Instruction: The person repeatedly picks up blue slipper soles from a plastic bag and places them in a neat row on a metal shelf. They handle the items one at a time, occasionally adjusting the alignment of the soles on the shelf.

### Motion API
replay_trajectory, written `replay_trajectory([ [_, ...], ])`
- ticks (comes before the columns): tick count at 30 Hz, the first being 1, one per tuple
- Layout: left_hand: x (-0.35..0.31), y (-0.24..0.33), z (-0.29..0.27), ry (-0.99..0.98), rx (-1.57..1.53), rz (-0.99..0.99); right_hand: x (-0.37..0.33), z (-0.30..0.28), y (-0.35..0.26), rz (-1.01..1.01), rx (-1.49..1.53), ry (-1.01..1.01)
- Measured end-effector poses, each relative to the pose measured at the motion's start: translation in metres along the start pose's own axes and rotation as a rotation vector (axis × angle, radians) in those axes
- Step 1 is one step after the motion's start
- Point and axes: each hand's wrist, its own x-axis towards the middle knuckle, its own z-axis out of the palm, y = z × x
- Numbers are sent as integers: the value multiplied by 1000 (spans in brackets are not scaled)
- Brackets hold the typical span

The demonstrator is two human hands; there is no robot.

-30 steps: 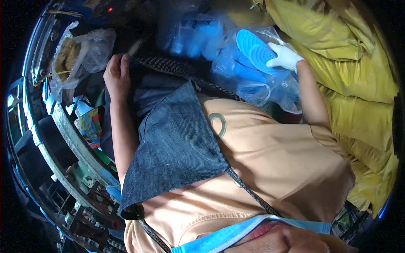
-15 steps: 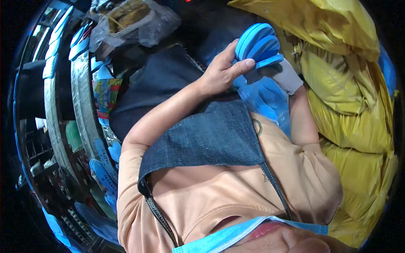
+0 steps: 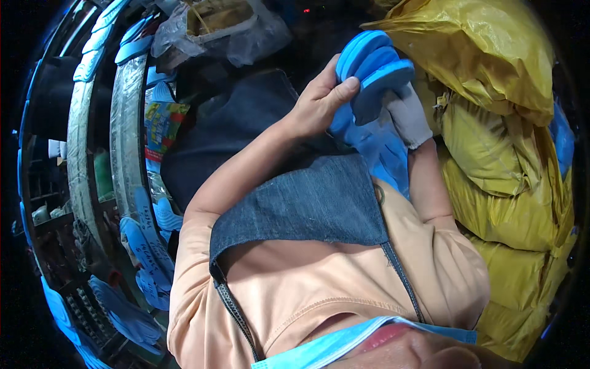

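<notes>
A small stack of blue foam shoe insoles is fanned out in front of me at the upper middle. My bare left hand is closed round the stack's left side, its thumb pressing on the near face. At the right, my right hand wears a pale glove; it is closed at the front insole, which tilts away from the others. The insoles hide most of its fingertips. Just below both hands hangs a crumpled blue plastic bag.
Racks with plastic-wrapped rails stand at my left, with more blue insoles on them. Large yellow sacks crowd my right side. Beyond my denim apron is an open box in clear plastic.
The front insole has swung from lying nearly flat to tilting downward, apart from the stack. My gloved right hand shows more below it. The view has shifted slightly.
</notes>
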Motion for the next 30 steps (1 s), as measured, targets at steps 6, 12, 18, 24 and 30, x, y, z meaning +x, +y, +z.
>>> replay_trajectory([
  [6, 2, -1, 3, 51, -262, -17, 2, -6, 1, -48, -14, 11],
  [12, 5, -2, 2, 217, -74, -195, 14, 11, -14, -270, 302, 31],
  [18, 28, -24, 23, -45, 30, 88, 23, -16, -21, -342, 188, -146],
  [24, 37, -34, 36, 48, -299, -63, 3, -38, -27, -228, -36, 49],
  [30, 31, -51, 30, -24, -124, -362, -6, -33, 0, -245, 287, 16],
])
